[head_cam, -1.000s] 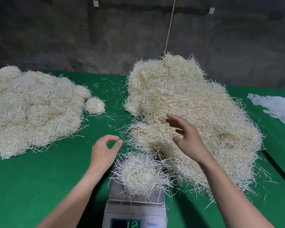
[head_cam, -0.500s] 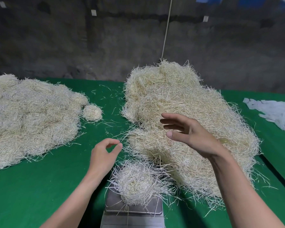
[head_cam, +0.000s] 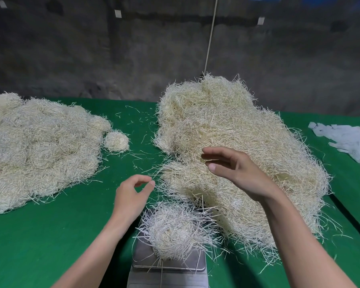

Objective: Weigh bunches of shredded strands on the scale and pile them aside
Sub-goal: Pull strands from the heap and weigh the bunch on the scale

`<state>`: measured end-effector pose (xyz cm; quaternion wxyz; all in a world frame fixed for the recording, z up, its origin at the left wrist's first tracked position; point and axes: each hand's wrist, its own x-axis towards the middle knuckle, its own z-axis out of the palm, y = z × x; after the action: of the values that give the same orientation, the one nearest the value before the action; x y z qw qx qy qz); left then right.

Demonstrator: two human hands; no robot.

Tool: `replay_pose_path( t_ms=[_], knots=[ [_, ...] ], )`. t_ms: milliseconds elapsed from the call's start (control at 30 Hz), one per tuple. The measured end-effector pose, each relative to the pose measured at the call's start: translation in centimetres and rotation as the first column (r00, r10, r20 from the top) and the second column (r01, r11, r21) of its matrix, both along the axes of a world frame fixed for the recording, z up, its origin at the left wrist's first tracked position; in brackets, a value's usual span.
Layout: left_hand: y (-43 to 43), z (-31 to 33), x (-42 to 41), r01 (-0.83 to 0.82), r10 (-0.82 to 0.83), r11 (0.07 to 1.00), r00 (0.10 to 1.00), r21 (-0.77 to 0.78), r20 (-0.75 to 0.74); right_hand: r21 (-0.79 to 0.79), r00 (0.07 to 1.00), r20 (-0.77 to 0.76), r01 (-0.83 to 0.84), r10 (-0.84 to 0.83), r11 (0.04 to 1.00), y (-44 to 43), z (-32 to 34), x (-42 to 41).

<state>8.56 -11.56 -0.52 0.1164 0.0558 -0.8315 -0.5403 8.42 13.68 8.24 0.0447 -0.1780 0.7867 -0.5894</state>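
Midway: one bunch [head_cam: 173, 231] sat on the scale [head_cam: 141, 254].
Your weighed pile [head_cam: 40, 150] lay left, the big heap [head_cam: 227, 132] unweighed; your right hand [head_cam: 237, 173] had a wide, empty grip, your left hand [head_cam: 131, 196] a narrow one, contents unclear.

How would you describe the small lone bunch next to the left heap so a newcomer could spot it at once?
On the green table, find the broad, low heap of pale strands on the left. At its right-hand edge lies a small round bunch. It is far smaller than either heap and, unlike the spiky bunch on the scale, is a tidy ball on bare cloth.
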Motion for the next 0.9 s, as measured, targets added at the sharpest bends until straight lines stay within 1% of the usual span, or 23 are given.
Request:
replay_pose_path(
  t_ms=[600,700,800,833,900],
  knots=[
    [0.4,-0.4,-0.4,0.017,-0.016,0.999,1.000,-0.031,0.026,0.024,0.999,0.036,-0.038,0.037,0.999,-0.7,-1.1,-0.4],
    [0.5,-0.7,-0.4,0.018,-0.016,0.999,0.999,-0.040,0.033,0.110,0.996,0.071,-0.066,0.059,0.992,-1.5,-2.2,-0.4],
    [0.5,-1.6,-0.5,0.051,-0.046,0.998,0.994,-0.047,0.100,0.255,0.988,0.125,-0.124,0.095,0.959,-2.8,-4.4,-0.1],
    [0.4,-2.2,-0.6,0.076,-0.064,0.994,0.987,-0.076,0.146,0.328,0.985,0.131,-0.153,0.115,0.932,-3.3,-5.5,0.1],
    [0.2,-4.2,-0.8,0.170,-0.099,0.962,0.947,-0.214,0.306,0.484,0.978,0.145,-0.203,0.151,0.851,-4.6,-8.1,0.6]
  ],
)
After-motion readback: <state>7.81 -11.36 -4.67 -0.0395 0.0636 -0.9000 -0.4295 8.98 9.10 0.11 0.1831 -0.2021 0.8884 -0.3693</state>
